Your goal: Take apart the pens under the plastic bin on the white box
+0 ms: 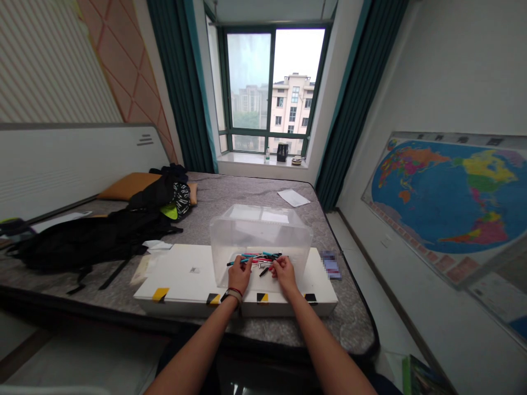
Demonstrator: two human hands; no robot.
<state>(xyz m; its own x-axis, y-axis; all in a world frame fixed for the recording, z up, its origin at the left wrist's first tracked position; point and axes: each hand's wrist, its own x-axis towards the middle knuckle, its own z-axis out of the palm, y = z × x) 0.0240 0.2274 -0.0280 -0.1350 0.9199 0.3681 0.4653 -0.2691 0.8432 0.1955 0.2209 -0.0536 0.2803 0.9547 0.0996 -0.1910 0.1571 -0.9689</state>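
A clear plastic box [263, 233] lies on its side on a white carton, with its open side toward me. Inside, a loose pile of pens [263, 255] in teal, red, white and black lies on the box's lower wall. My left hand [240, 275] is at the left end of the pile, its fingers closed on a teal pen with a black end [230, 264]. At the pile's right side, my right hand [285, 275] has its fingertips pinched together on a red and black pen [264, 271]. My fingers partly hide both pens.
The white cartons [181, 274] carry yellow and black tape along the front edge. They rest on a grey mattress [239, 189]. A phone [331, 266] lies to the right, a paper sheet [293, 197] behind. A black bag [94, 241] lies to the left.
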